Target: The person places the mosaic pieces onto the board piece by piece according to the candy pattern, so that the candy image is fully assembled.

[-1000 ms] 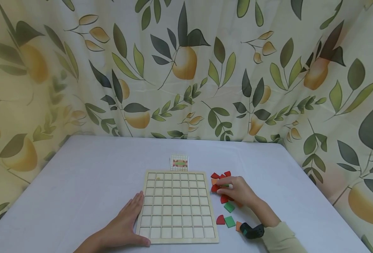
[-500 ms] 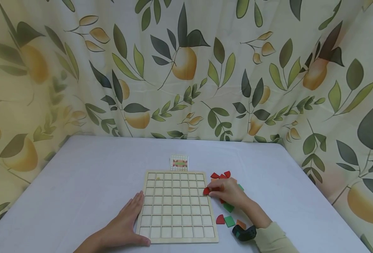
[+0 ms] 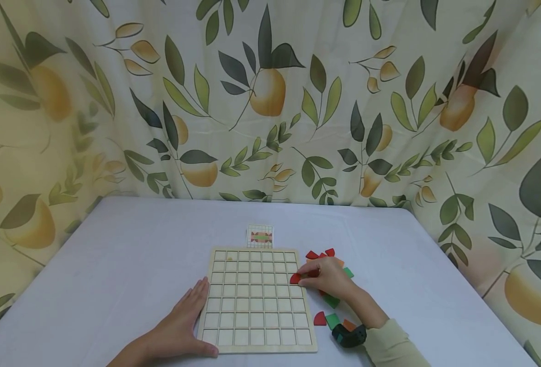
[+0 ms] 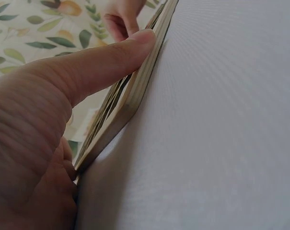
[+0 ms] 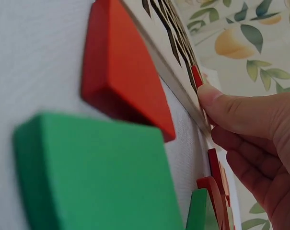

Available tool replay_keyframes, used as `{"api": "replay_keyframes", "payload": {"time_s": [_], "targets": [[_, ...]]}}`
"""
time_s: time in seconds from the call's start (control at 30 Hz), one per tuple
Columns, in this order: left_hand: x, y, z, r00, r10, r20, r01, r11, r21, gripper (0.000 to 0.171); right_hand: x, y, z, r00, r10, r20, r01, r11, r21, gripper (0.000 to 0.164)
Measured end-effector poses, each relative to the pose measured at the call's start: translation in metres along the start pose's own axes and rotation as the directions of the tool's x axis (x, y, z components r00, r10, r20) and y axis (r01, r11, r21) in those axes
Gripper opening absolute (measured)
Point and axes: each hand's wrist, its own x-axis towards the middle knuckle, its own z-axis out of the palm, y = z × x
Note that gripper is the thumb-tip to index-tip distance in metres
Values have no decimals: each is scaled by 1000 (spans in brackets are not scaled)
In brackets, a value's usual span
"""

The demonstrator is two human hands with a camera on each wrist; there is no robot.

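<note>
My right hand [image 3: 329,278] pinches a red quarter-circle piece [image 3: 294,279] between thumb and fingertips. The piece overlaps a right-hand column of the wooden grid board [image 3: 261,349] in the head view; the right wrist view has the red piece [image 5: 196,76] close over the board's surface. My left hand [image 3: 176,326] lies along the board's left side with straight fingers, its thumb at the front left corner. In the left wrist view that thumb [image 4: 106,60] rests on the board's edge.
Beyond the board lies a small pattern card [image 3: 260,236]. Right of the board are loose red pieces [image 3: 329,252], partly behind the right hand. Nearer the front are a red quarter-circle [image 3: 319,319], a green piece [image 3: 332,320] and an orange one [image 3: 349,325].
My right hand has moved left from the loose pile to the board's right edge, bringing a red quarter-circle piece over the grid. The left hand and board stay put.
</note>
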Motion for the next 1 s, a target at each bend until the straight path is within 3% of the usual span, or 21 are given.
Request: {"api": "replay_keyframes", "payload": {"time_s": [0.33,0.67,1.0], "targets": [[0,-1,0,1000,4,-7,-4,1000,6,131,1,-3,2,1000,-25,-6,25,999,47,22],[0,-1,0,1000,17,-2,-17,1000,-6,129,0,-2,3,1000,-30,-6,30,999,21,21],[0,1,0,1000,-24,8,24,1000,-2,131,-1,-1,1,999,-46,-3,46,999,-5,19]]}}
